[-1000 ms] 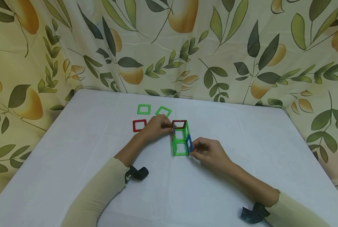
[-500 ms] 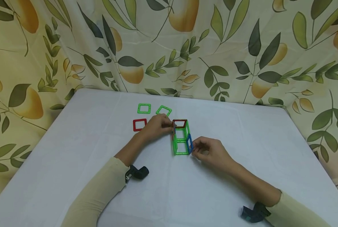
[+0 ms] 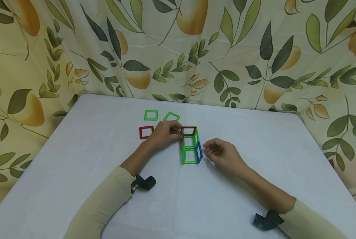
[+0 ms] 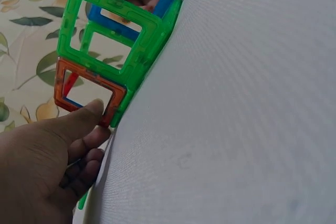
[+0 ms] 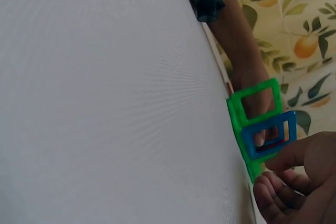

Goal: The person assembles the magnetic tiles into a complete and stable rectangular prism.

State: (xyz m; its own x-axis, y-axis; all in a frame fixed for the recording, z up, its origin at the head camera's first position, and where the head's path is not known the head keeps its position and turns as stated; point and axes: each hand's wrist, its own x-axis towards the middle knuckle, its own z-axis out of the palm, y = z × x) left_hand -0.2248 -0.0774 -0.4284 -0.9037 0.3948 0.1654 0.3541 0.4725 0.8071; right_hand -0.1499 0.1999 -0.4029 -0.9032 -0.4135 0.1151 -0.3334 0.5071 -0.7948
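An open-topped structure of square magnetic tiles stands on the table. Its base has two green frames, with green, red and blue tiles as walls. At its far left corner my left hand pinches a red-orange tile, thumb on the outer face; the other fingertips are partly hidden. Beside the near right wall my right hand hovers with loosely curled fingers, just apart from the blue tile. In the right wrist view this blue tile leans slightly outward from the green base.
Flat on the white table lie a red square tile and a green square tile, left of the structure. A second green tile lies behind my left hand. A fruit-patterned cloth hangs behind the table.
My right hand has let go of the blue tile and moved slightly up and away to the right. The left hand stays at the structure's far left corner.
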